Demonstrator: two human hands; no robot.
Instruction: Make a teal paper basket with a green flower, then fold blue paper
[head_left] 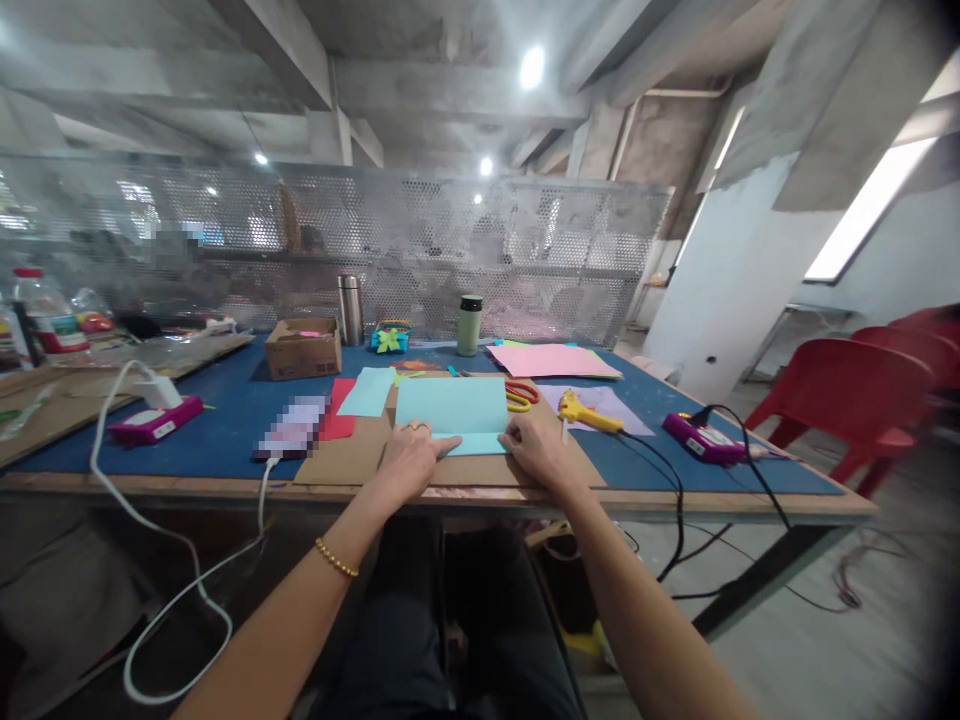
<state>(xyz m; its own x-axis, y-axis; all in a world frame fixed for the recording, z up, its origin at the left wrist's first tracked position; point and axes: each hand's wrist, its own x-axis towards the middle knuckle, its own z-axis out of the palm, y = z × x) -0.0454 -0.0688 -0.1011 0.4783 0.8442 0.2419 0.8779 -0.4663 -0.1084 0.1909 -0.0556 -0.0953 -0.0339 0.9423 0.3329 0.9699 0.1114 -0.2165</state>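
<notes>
A sheet of light blue paper (450, 403) lies on brown cardboard in front of me, with a strip along its near edge folded over. My left hand (411, 462) grips the sheet's near left corner, fingers curled at the edge and one digit stretched along the fold. At the near right corner, my right hand (537, 450) is closed on the paper, fingertips pressed together. Scissors (521, 397) with red and yellow handles lie just beyond the right hand, blades mostly hidden. A yellow glue gun (589, 412) rests on purple paper (630, 405) to the right.
Left of the cardboard (337, 460) are red paper (341, 415), a smaller blue piece (367, 391) and a blurred phone (296, 425) on a white cable. Pink paper (555, 360), a green bottle (469, 330), a steel flask (350, 312) and a carton (302, 350) stand farther back. Black cords cross the right side.
</notes>
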